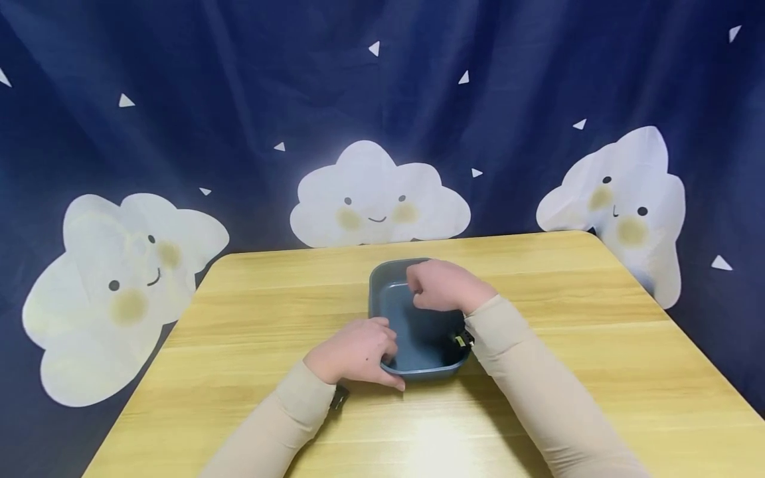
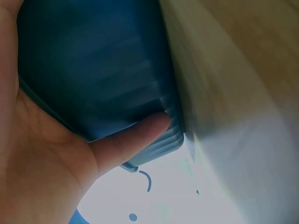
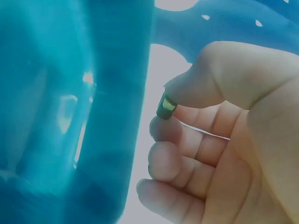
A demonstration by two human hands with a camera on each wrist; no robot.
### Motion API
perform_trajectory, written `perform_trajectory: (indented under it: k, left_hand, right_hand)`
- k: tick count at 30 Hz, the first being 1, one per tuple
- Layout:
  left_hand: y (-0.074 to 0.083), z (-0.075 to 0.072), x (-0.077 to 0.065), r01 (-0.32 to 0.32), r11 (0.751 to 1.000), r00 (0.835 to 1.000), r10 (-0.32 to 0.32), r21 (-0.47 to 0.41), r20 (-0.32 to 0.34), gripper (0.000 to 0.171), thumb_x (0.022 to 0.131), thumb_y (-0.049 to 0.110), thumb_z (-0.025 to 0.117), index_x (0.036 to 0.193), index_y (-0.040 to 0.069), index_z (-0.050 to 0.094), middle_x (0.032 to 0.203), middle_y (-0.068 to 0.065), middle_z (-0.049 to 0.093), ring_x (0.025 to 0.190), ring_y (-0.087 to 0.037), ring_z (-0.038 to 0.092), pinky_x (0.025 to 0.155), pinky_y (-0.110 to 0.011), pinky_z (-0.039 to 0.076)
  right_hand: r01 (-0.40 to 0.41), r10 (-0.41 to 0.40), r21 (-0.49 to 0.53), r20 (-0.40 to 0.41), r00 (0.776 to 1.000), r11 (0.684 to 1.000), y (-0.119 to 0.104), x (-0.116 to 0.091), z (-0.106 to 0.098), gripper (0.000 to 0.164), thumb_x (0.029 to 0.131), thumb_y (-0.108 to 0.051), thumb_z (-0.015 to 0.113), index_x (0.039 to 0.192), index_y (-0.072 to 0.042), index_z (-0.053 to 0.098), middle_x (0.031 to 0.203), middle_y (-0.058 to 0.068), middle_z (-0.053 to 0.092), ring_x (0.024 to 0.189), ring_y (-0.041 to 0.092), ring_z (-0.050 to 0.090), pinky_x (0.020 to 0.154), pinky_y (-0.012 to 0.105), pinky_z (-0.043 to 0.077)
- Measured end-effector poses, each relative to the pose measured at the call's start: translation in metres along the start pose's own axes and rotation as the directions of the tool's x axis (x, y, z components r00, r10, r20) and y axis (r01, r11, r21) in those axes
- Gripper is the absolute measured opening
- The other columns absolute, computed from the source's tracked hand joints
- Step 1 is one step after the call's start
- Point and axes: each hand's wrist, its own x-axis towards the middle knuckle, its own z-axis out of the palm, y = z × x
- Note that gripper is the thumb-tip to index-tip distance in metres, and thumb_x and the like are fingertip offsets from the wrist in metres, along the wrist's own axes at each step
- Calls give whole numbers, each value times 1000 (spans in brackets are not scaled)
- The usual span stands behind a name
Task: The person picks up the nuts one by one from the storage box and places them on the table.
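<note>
A blue-grey rectangular bin (image 1: 418,342) with rounded corners stands upright on the table. My left hand (image 1: 361,352) grips its near left corner, fingers over the rim and thumb along the outer wall; the left wrist view shows that thumb (image 2: 133,135) against the ribbed side. Over the far right part of the bin is my right hand (image 1: 445,285), fingers curled. In the right wrist view its thumb and index finger pinch a small dark piece (image 3: 167,106) with a shiny yellow-green face. Its exact kind is unclear. The head view hides this piece behind the hand.
The bin rests on a light wood-grain table (image 1: 287,292) with rounded far corners. Behind it hangs a dark blue curtain (image 1: 335,79) printed with smiling white clouds and small triangles. A small black device (image 1: 339,397) sits at the left wrist.
</note>
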Motion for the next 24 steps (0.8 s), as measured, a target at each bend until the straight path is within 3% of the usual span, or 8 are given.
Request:
perform_trajectory:
  k: [16, 24]
  left_hand:
    - [0, 1, 0, 3, 1000, 1000, -3, 22, 1, 53, 76, 73, 71, 60, 27, 51, 66, 15, 39, 71, -10, 40, 63, -24, 35]
    - [0, 0, -1, 5, 1000, 1000, -5, 22, -1, 55, 76, 74, 71, 59, 27, 47, 65, 15, 38, 70, -10, 38, 58, -23, 32]
  right_hand:
    - [-43, 59, 92, -175, 983, 995, 40, -49, -16, 11, 77, -8, 64, 84, -15, 59, 73, -5, 56, 70, 16, 54, 69, 37, 44]
    - [-94, 116, 127, -183, 976, 988, 72, -68, -10, 10, 79, -7, 64, 86, -14, 60, 73, -5, 57, 70, 17, 53, 70, 38, 44]
